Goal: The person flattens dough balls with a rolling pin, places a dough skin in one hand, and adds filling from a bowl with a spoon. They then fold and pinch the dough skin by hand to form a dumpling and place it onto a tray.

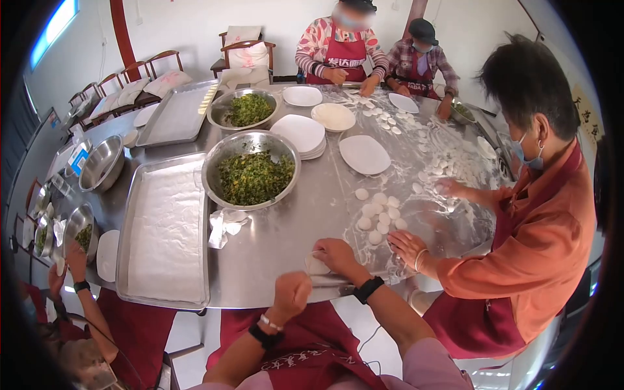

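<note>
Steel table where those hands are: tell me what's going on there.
At the near edge of the steel table, the wearer's right hand grips a dough round. The left hand is curled beside it; whether it holds anything is hidden. To the right, a co-worker in orange has one hand beside a cluster of dough pieces. Ahead and left stands a bowl of chopped greens, next to a large tray.

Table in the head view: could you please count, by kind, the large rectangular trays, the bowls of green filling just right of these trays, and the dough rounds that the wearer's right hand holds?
Large rectangular trays: 2
Bowls of green filling: 2
Dough round in the right hand: 1
Total: 5
</note>
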The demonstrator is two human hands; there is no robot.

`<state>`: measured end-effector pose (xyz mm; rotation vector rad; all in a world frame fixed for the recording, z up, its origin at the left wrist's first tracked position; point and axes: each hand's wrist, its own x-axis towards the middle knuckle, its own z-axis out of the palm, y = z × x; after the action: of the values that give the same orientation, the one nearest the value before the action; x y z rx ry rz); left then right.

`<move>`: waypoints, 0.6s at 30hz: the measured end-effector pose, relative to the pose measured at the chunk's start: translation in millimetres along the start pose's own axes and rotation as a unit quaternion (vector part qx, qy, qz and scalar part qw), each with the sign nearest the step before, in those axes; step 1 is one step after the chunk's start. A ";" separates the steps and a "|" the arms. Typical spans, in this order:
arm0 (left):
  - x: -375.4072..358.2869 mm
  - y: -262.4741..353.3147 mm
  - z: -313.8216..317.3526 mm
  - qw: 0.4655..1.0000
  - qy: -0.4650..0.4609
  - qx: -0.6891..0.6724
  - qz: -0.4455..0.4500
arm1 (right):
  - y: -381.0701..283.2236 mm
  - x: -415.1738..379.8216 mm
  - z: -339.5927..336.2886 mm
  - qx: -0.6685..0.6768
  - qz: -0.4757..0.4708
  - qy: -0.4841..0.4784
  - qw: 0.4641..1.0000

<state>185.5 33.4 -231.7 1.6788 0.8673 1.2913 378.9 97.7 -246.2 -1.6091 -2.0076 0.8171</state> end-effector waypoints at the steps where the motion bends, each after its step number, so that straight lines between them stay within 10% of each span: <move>1: -9.4 5.1 -0.7 1.000 -0.013 0.017 0.010 | 0.2 0.1 -2.1 0.025 0.006 -0.007 1.000; 9: 73.7 -20.7 14.2 0.990 0.088 -0.093 -0.052 | 19.4 0.0 -14.4 0.013 -0.006 0.025 1.000; 18: -16.7 14.2 1.0 0.999 -0.006 0.036 0.037 | 3.6 -0.6 4.5 0.013 0.016 0.010 1.000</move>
<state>183.1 12.5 -225.7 1.7879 0.8605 1.3128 378.6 96.9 -251.9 -1.6318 -1.9554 0.8313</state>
